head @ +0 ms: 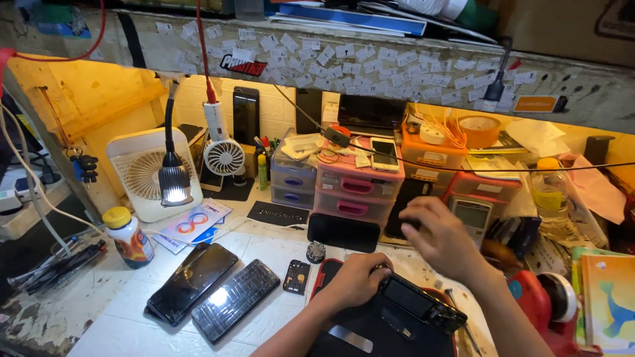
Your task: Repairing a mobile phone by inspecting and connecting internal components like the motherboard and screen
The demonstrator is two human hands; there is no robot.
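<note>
Hands first: left hand point(357, 277) is curled in a loose fist, knuckles up, pressing down on the near-left end of a black rectangular phone-like device with a dark glass face point(420, 304). Fingers look closed around/over its end edge, but can't tell how much is gripped vs. just pinned. Right hand point(442, 239) is lifted just above and behind the device, fingers bent and part-spread, holding nothing that shows; fingertips point toward a black upright phone point(405, 201) leaning against the drawers, contact unclear.

Device lies w/ its long axis running from the left hand down toward the lower right, far end pointing away from the left hand, under the right forearm. It rests flat on a black work mat with red edging point(370, 330).

Left of the left hand: small black phone frame part point(296, 276), and just behind it a small round dark knob-like item point(315, 252). Further left, two dark phones lying face up side by side, a glossy cracked black slab point(192, 283) and a black phone with a gridded back point(235, 299), both angled the same way.

Behind the hands: pink plastic mini drawer unit point(357, 188) w/ a white phone on top. Far left: lit gooseneck desk lamp point(173, 182), white square desk fan point(142, 173), yellow-capped bottle point(128, 236).
</note>
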